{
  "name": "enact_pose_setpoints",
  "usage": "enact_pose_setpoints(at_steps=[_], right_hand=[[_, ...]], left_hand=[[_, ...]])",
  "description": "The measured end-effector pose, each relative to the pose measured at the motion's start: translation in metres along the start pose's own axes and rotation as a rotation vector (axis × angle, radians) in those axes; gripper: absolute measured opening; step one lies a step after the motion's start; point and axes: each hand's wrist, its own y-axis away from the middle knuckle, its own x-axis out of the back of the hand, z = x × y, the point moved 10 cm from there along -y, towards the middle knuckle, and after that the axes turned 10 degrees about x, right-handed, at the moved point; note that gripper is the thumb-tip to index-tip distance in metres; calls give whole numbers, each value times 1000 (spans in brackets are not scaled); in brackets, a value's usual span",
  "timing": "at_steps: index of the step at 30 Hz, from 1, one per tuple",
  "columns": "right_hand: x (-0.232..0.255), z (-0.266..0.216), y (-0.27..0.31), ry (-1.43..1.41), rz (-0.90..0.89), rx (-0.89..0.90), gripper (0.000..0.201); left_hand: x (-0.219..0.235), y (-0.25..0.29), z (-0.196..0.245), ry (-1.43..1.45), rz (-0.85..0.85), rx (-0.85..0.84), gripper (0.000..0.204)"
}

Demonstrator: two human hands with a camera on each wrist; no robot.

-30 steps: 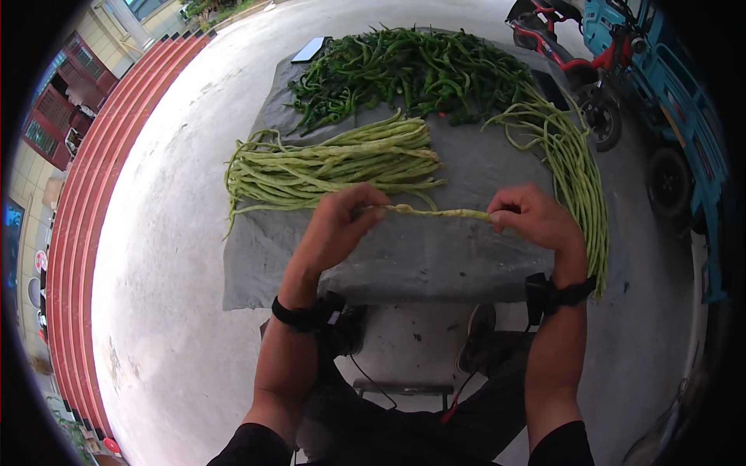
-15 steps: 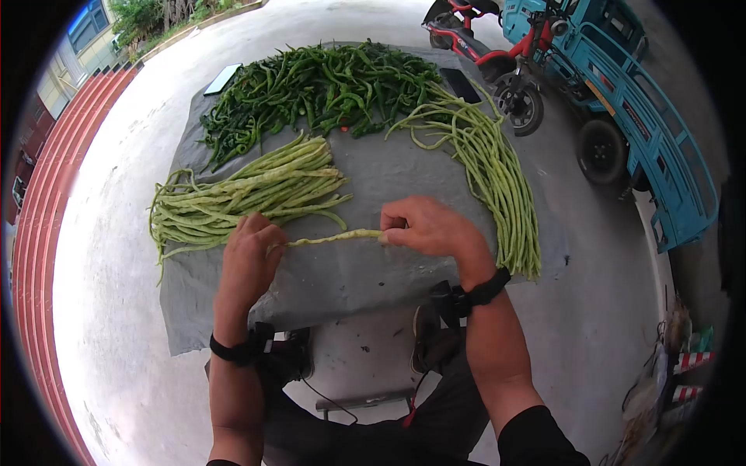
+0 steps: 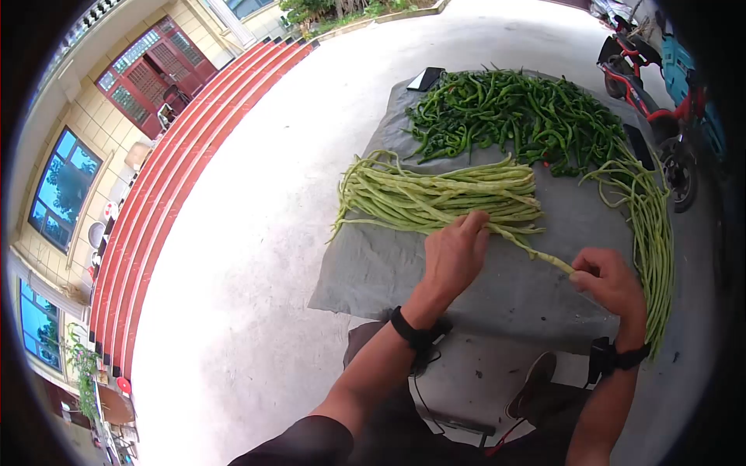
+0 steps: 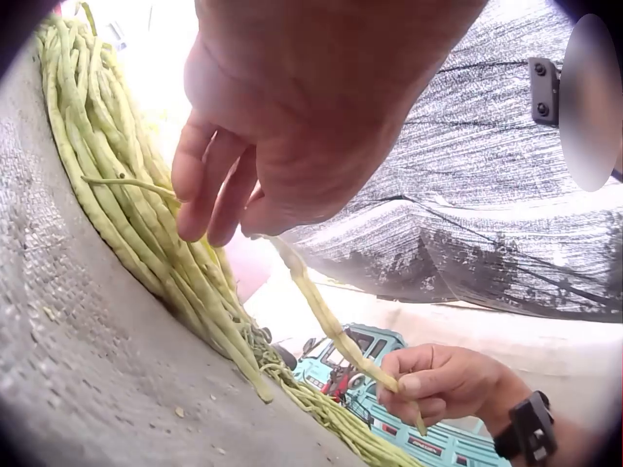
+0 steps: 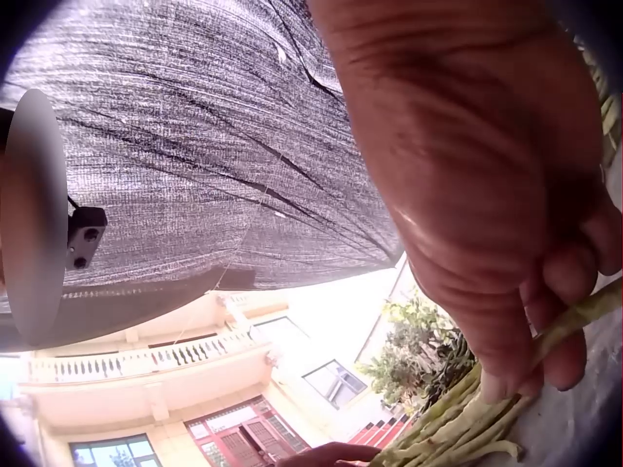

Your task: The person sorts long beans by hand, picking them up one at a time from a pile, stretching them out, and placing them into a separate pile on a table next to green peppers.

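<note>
A single pale green yardlong bean (image 3: 538,253) stretches between both hands, sloping down to the right. My left hand (image 3: 453,255) pinches its left end beside the near edge of a thick bundle of yardlong beans (image 3: 435,194). At the other end, my right hand (image 3: 614,283) grips the bean between thumb and fingers. The left wrist view shows the bean (image 4: 326,316) running from the left fingers to the right hand (image 4: 448,379). In the right wrist view, the bean (image 5: 574,318) passes between the thumb and curled fingers.
A heap of green chili peppers (image 3: 521,113) covers the far part of the grey sheet (image 3: 373,272). More long beans (image 3: 653,248) lie at the right edge. Two phones, one at the left corner (image 3: 426,78) and one at the right (image 3: 639,147), flank the peppers. A three-wheeler (image 3: 684,101) stands beyond.
The head view has swung left. My left hand has moved up against the near side of the bean bundle, and the held bean, level before, now slants down toward the right hand.
</note>
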Motion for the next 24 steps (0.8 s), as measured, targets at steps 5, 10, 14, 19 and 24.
enact_pose_setpoints(at_steps=[5,10,14,19,24], right_hand=[[11,17,8,31,42,-4,17],[17,16,14,230,85,-11,23],[0,10,4,119,-79,-45,20],[-10,-9,9,166,-105,25,24],[-5,3,11,165,-75,123,21]], left_hand=[[18,0,15,227,96,-26,29],[17,3,14,308,84,15,35],[14,2,8,357,89,19,34],[5,-6,-5,428,47,78,29],[2,-8,7,414,-22,71,34]])
